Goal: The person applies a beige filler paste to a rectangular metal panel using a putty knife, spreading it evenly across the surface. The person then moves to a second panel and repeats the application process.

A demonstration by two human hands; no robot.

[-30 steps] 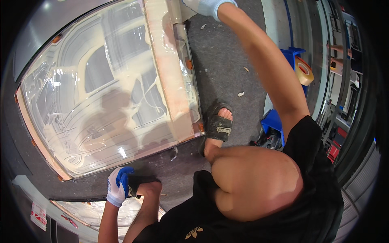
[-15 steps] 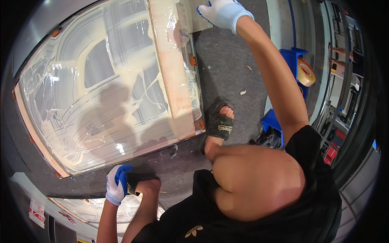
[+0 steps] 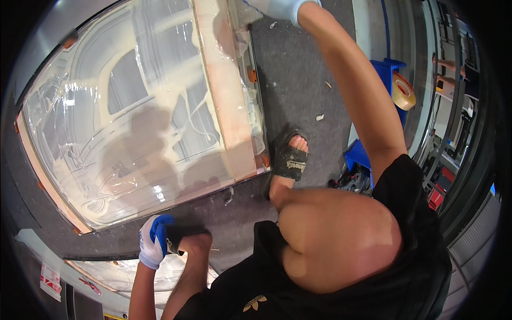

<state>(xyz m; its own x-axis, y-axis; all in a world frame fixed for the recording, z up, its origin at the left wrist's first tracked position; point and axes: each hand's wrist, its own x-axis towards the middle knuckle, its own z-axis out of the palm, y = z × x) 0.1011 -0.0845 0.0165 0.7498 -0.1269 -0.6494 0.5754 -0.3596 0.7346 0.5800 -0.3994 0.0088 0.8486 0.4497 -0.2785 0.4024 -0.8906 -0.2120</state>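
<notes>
A large rectangular panel lies at the left, its grey surface smeared with cream-coloured paste beneath glossy clear film. A pale strip runs along its right part. My right hand, in a white glove with a light blue cuff, reaches to the panel's far right edge. The upper border cuts off its fingers, so what it holds is hidden. My left hand, in a white glove with blue fingers, is closed in a loose curl beside my foot at the panel's near edge. Nothing shows in it.
Orange clips sit along the panel's edges. My sandalled foot stands close to its right corner. Blue holders and a roll of tape are at the right. A second film-covered panel lies at lower left. Scraps dot the dark floor.
My right hand has moved farther up and slightly left, mostly leaving the picture. The left hand has stayed almost in place, still curled.
</notes>
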